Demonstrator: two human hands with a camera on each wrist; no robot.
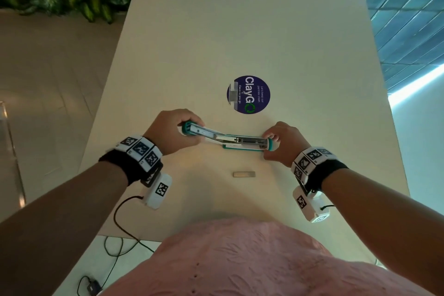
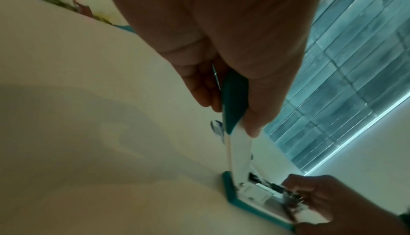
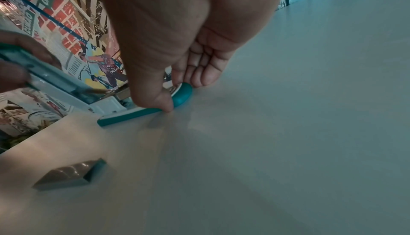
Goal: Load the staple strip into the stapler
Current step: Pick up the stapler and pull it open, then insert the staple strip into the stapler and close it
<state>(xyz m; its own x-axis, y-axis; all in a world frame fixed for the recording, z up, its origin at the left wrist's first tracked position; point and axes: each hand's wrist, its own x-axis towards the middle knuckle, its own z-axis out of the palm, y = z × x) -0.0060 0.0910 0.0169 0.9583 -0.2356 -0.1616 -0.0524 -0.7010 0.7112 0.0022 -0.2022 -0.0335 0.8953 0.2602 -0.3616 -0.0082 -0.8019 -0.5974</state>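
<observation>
One stapler [image 1: 242,143] is seen mid-bench, lid swung open; its lid end is gripped by the left hand [image 1: 168,133], its base end pinched by the right hand [image 1: 283,143]. Magazine contents are blurred. One staple strip [image 1: 244,174] lies just nearer, untouched. Bench [image 1: 240,31] beyond holds one round sticker [image 1: 248,94].

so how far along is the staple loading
Done: the stapler is swung open, its channel exposed. In hand: the left hand grips the lifted top arm, and the right hand pinches the base end down on the table. Left: the staple strip lies untouched on the table nearer the person; it has yet to be picked up, dropped in, and the stapler closed.
</observation>
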